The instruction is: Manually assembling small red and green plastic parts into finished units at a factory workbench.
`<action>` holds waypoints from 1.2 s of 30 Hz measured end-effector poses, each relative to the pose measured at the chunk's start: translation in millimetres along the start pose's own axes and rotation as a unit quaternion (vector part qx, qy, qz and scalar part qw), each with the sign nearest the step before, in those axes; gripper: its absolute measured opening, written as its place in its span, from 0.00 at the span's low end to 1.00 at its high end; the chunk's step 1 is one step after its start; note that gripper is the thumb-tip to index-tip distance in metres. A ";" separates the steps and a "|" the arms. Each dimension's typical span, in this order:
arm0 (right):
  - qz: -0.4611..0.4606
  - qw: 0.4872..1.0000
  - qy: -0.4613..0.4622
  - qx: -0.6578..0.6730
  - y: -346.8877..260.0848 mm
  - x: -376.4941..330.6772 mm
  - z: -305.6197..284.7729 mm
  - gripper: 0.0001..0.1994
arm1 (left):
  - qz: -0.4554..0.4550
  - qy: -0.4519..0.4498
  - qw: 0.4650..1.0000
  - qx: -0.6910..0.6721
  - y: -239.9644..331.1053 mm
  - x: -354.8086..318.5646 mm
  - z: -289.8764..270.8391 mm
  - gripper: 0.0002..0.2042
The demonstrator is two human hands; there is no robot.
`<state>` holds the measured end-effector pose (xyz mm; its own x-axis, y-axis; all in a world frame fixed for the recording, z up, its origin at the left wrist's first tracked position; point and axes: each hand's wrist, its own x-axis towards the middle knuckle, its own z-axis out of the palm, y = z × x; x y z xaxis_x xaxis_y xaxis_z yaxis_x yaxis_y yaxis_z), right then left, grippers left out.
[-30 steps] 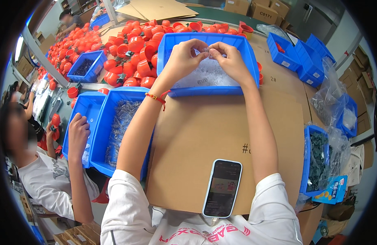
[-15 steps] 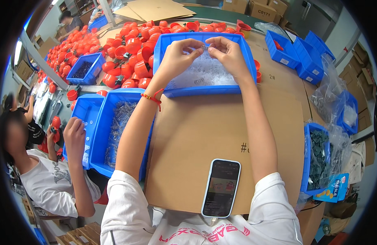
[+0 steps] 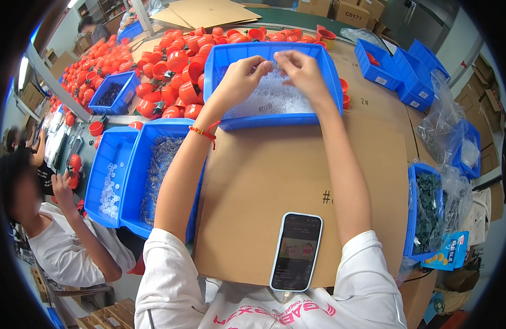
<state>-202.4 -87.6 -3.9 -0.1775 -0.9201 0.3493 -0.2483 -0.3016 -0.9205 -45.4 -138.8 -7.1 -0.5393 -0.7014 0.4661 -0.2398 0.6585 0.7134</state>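
Note:
Both my hands are raised over a blue bin (image 3: 275, 122) filled with small translucent white plastic pieces (image 3: 288, 97). A short coil spring (image 3: 265, 108) lies on the pieces near the bin's front wall. My left hand (image 3: 239, 82), with a red string bracelet at the wrist, is closed in a pinch, thumb against fingers. What it pinches is too small to make out. Just right of it, my right hand (image 3: 305, 77) has its fingers bent toward the left fingertips. Those fingers are smeared by motion, so whether they hold anything is unclear.
A phone (image 3: 295, 252) lies on the cardboard sheet (image 3: 253, 192) before me. At left are a bin of metal springs (image 3: 165, 151) and one of translucent rings (image 3: 110, 197), beside a seated co-worker (image 3: 72, 241). Red cups (image 3: 179, 60) are heaped behind; dark green parts (image 3: 427, 208) fill a right-hand bin.
My right fingers have shifted slightly and are now blurred, a little apart from the left. The co-worker's raised hand has withdrawn from the ring bin, where more rings now show.

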 end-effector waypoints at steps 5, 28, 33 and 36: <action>-0.057 0.990 -0.006 -0.128 8.7 0.8 4.1 0.19 | 0.046 0.024 0.998 0.032 -0.4 -1.2 3.3 0.14; -0.162 0.975 0.063 0.137 -11.1 -3.9 0.6 0.03 | -0.109 0.012 0.988 -0.108 -17.3 8.2 -3.6 0.20; -0.004 0.999 0.051 -0.015 -7.3 -4.9 5.2 0.18 | -0.038 0.062 0.997 0.008 0.2 0.9 1.4 0.20; -0.020 0.996 0.024 -0.087 6.9 1.8 2.7 0.24 | -0.003 0.054 0.998 0.028 5.2 0.0 2.4 0.19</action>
<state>-201.9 -92.1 -10.1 -0.2089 -0.8938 0.3970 -0.4159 -0.2862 -0.8632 -48.6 -134.8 -4.6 -0.4484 -0.7286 0.5177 -0.2887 0.6662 0.6876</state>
